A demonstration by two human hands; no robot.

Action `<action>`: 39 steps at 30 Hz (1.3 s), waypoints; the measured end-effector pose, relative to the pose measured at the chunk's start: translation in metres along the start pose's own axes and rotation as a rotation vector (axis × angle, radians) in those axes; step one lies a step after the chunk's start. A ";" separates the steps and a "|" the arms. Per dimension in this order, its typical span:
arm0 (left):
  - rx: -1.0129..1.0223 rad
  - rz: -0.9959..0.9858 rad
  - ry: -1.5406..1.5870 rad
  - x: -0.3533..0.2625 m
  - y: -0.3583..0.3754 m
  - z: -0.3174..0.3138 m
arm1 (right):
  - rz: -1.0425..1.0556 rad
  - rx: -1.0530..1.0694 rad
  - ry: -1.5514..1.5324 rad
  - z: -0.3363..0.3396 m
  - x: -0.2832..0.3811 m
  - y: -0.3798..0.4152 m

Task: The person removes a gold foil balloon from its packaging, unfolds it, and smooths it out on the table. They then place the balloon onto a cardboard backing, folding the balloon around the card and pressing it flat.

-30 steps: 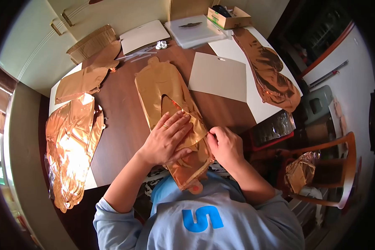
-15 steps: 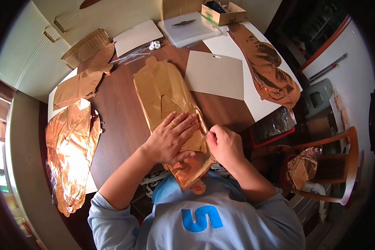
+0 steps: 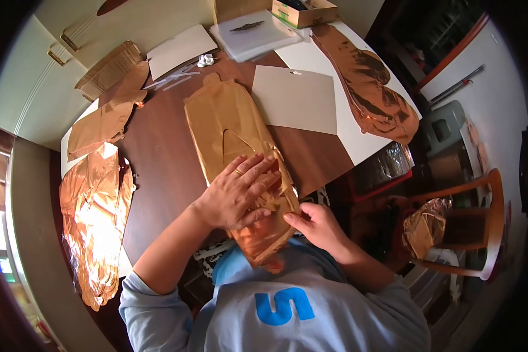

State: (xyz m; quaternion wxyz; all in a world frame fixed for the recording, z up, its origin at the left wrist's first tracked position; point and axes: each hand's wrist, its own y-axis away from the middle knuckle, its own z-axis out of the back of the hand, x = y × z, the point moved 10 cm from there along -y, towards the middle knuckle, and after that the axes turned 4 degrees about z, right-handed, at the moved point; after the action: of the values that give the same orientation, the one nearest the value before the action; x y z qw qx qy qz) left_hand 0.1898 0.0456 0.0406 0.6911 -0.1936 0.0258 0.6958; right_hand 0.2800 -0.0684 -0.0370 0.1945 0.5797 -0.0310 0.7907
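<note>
A flat, uninflated copper-coloured foil balloon [image 3: 222, 114] lies lengthwise on the brown table, folded on itself, its near end hanging over the edge toward my shirt. My left hand [image 3: 239, 190] rests palm down across its lower half, fingers stretched out, a ring on one finger. At the balloon's right edge, my right hand [image 3: 320, 227] pinches the foil, thumb on top and fingers mostly hidden underneath. Creased, shiny foil shows between the two hands.
More flat foil balloons lie at the left [image 3: 97, 220] and far right [image 3: 364, 88]. White card [image 3: 296, 97], clear plastic sleeves [image 3: 258, 38], thin straws [image 3: 179, 79], small white rolls [image 3: 206, 60] and an open carton [image 3: 305, 13] are farther back. A wooden chair [image 3: 493, 229] holds crumpled foil.
My right hand has slid down the balloon's right edge toward me, going from a fist to a thumb-on-top pinch. My left hand stays nearly in place. The view has shifted slightly.
</note>
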 end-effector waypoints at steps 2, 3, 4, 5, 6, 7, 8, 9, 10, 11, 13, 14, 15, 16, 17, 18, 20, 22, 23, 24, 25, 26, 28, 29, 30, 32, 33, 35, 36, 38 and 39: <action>-0.018 -0.032 -0.010 0.000 -0.005 0.006 | -0.022 0.006 -0.050 -0.004 -0.008 -0.001; -0.054 -0.037 -0.021 -0.001 -0.010 0.011 | -0.009 0.002 -0.040 -0.004 -0.007 -0.002; -0.022 -0.051 -0.037 0.001 -0.014 0.012 | 0.005 -0.001 -0.031 -0.003 -0.006 -0.003; 0.010 -0.066 -0.052 0.003 -0.020 0.014 | 0.004 0.025 -0.016 -0.003 -0.002 -0.005; 0.041 -0.080 -0.068 0.006 -0.025 0.014 | 0.003 0.052 -0.001 0.000 0.006 -0.006; -0.041 -0.104 -0.089 0.007 -0.031 0.018 | 0.003 0.077 0.014 0.002 0.010 -0.007; -0.044 -0.116 -0.040 0.010 -0.037 0.016 | 0.008 0.075 0.037 0.003 0.011 -0.006; -0.048 -0.129 0.007 0.014 -0.042 0.016 | 0.014 0.071 0.060 0.005 0.012 -0.007; -0.051 -0.142 0.055 0.017 -0.048 0.014 | 0.020 0.067 0.082 0.007 0.013 -0.007; -0.056 -0.137 0.099 0.020 -0.052 0.011 | 0.043 0.054 0.108 0.009 0.016 -0.007; 0.062 -0.161 0.121 0.016 -0.060 0.001 | 0.088 0.022 0.163 0.013 0.023 -0.005; 0.123 -0.173 0.134 0.014 -0.063 -0.005 | 0.092 0.006 0.173 0.016 0.025 -0.004; 0.163 -0.198 0.121 0.012 -0.064 -0.008 | 0.096 -0.008 0.179 0.016 0.026 -0.003; 0.192 -0.200 0.142 0.013 -0.066 -0.010 | 0.098 -0.022 0.182 0.017 0.027 -0.002; 0.222 -0.201 0.163 0.015 -0.068 -0.012 | 0.133 -0.040 0.186 0.019 0.030 -0.002; 0.250 -0.203 0.186 0.015 -0.071 -0.013 | 0.138 -0.046 0.186 0.019 0.029 -0.001; 0.385 -0.180 0.229 0.018 -0.076 -0.018 | 0.148 -0.054 0.191 0.019 0.030 0.000; 0.510 -0.142 0.264 0.020 -0.081 -0.016 | 0.138 -0.062 0.150 0.019 0.034 0.001; 0.567 -0.116 0.278 0.020 -0.083 -0.015 | 0.133 -0.065 0.129 0.019 0.034 0.002; 0.624 -0.088 0.292 0.021 -0.082 -0.016 | 0.136 -0.074 0.113 0.019 0.033 0.002; 0.646 -0.055 0.301 0.025 -0.082 -0.016 | 0.141 -0.082 0.098 0.018 0.032 0.002; 0.666 -0.023 0.310 0.030 -0.081 -0.017 | 0.146 -0.092 0.085 0.018 0.032 0.001; 0.714 0.052 0.335 0.035 -0.080 -0.016 | 0.088 -0.063 0.041 0.018 0.031 0.000; 0.742 0.096 0.351 0.035 -0.080 -0.013 | 0.060 -0.049 0.019 0.018 0.030 -0.001; 0.770 0.139 0.367 0.037 -0.078 -0.013 | 0.048 -0.042 0.012 0.017 0.028 -0.002; 0.756 0.172 0.408 0.042 -0.076 -0.014 | 0.024 -0.028 -0.003 0.014 0.023 -0.003; 0.749 0.190 0.429 0.045 -0.074 -0.014 | 0.037 -0.029 -0.004 0.013 0.024 -0.003; 0.763 0.159 0.436 0.046 -0.072 -0.018 | 0.069 -0.029 -0.003 0.012 0.027 -0.005; 0.769 0.145 0.439 0.047 -0.071 -0.020 | 0.049 -0.023 -0.002 0.011 0.026 -0.006; 0.715 0.134 0.473 0.050 -0.068 -0.022 | 0.010 -0.010 0.000 0.009 0.026 -0.006; 0.687 0.128 0.489 0.050 -0.068 -0.020 | 0.026 -0.020 0.018 0.009 0.028 -0.007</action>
State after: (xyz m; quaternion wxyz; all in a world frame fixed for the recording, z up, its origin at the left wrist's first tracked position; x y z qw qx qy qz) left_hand 0.2621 0.0904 0.0222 0.6445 -0.1095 0.4314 0.6217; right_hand 0.2833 -0.0564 -0.0092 0.1903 0.5701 -0.0449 0.7979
